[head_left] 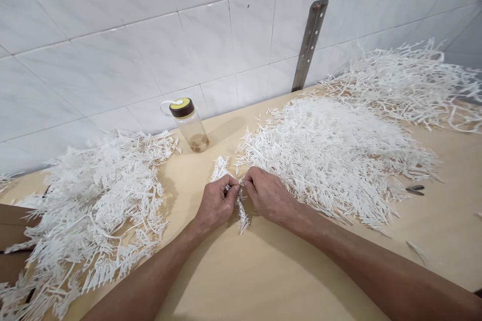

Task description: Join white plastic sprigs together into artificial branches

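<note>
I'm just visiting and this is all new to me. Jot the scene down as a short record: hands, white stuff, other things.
Left hand: bare left hand, pinching a thin, bristly white strip
Right hand: bare right hand, fingertips pinched close to the left's; anything between them is too small to tell
Left heap: tangled white branching strands
Right heaps: short white strands; looser, longer white strands behind
Bottle: clear, dark-and-yellow-lidded bottle, upright
Surface: pale wood-coloured table
</note>
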A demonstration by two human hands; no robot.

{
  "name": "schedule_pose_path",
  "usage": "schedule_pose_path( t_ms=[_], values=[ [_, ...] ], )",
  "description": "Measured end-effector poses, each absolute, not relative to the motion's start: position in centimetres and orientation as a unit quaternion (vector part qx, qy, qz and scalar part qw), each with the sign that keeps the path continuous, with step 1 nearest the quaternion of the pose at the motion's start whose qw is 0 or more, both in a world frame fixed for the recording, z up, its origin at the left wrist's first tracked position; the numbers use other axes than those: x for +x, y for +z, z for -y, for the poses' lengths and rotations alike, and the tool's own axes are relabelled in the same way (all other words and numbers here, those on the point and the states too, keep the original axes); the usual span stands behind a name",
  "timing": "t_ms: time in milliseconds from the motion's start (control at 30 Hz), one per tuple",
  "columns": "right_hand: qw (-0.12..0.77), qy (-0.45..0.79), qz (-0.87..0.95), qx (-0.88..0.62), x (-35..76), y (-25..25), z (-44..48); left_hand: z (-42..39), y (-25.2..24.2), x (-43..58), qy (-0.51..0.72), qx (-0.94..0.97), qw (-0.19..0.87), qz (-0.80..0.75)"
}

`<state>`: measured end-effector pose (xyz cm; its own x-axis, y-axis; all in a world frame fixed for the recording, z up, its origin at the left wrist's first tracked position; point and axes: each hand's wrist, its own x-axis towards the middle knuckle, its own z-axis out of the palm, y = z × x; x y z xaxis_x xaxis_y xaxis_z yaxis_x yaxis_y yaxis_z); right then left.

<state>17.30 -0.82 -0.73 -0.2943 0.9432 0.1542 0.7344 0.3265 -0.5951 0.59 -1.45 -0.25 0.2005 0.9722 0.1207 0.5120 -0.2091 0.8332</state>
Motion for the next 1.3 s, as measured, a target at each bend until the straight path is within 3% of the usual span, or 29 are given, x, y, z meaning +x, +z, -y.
schedule_pose_path(
  t_ms=[400,567,867,1100,1300],
  values=[
    [0.205,0.212,0.748,-0.594,16.0,0.6,0.9,1.2,-0.5,0.2,0.354,0.688,0.351,-0.527],
    [0.244,0.176,0.724,-0.621,16.7,0.0,-0.1,2.1,-0.4,0.4,0.351,0.703,0.367,-0.499],
    [0.386,0.222,0.701,-0.557,18.5,0.0,-0.2,1.1,-0.8,0.2,0.461,0.565,0.425,-0.536],
    [0.357,0.151,0.749,-0.537,19.1,0.2,0.0,1.3,-0.2,0.2,0.472,0.545,0.427,-0.546],
    [0.367,0.312,0.738,-0.473,18.1,0.9,0.8,1.4,-0.4,0.3,0.462,0.592,0.400,-0.526]
  ],
)
